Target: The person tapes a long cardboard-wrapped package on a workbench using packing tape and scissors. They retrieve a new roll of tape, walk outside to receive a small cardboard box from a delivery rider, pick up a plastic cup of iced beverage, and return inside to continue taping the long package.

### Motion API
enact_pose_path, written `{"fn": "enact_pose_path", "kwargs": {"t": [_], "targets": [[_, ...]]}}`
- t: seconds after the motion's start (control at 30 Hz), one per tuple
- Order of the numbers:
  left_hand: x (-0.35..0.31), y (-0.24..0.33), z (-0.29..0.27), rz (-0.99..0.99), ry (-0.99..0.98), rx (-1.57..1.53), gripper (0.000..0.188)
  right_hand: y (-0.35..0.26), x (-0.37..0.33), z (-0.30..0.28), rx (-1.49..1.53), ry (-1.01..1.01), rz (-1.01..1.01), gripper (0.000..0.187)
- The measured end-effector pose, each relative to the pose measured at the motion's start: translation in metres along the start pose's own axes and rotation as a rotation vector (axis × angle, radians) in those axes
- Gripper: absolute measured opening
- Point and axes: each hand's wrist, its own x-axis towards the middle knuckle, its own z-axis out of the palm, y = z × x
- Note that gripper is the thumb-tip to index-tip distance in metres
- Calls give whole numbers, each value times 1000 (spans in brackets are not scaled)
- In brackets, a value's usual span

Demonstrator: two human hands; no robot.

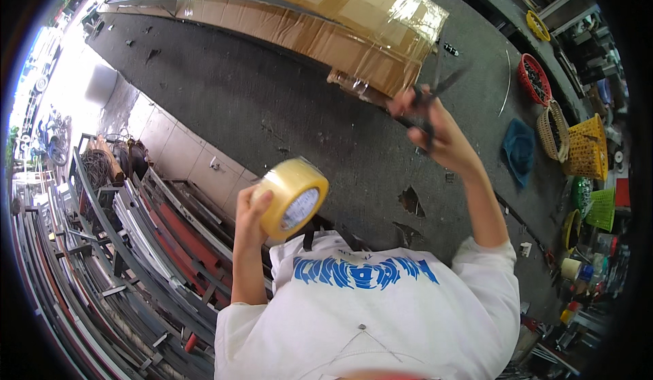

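Note:
My left hand (252, 215) is closed round a wide roll of clear yellowish packing tape (292, 193), held up in front of my body. Farther out on the right, my right hand (439, 132) grips a pair of dark-handled scissors (427, 108); the blades point up and right, smeared by motion. Just beyond that hand lies the near right end of a long cardboard box (306, 37), wrapped in shiny tape. A torn or folded flap (357, 88) sticks out at this end. The scissors appear apart from the box, though the blur makes the gap hard to judge.
A rack of metal bars and tubes (136, 244) fills the left side. Along the right stand a red basket (534, 79), a woven basket (552, 132), a yellow basket (588, 147) and a blue cloth-like item (519, 152). Scraps lie on the dark floor mat (224, 74).

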Motion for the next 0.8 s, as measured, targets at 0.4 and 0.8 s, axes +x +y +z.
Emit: {"fn": "enact_pose_path", "kwargs": {"t": [0.4, 0.8], "targets": [[3, -34, -90, 687, -177, -212, 57, 46, -14, 95, -408, -76, 271, 65], [97, 91, -163, 1494, -247, 59, 59, -50, 30, 125, -1301, -62, 934, 25]]}}
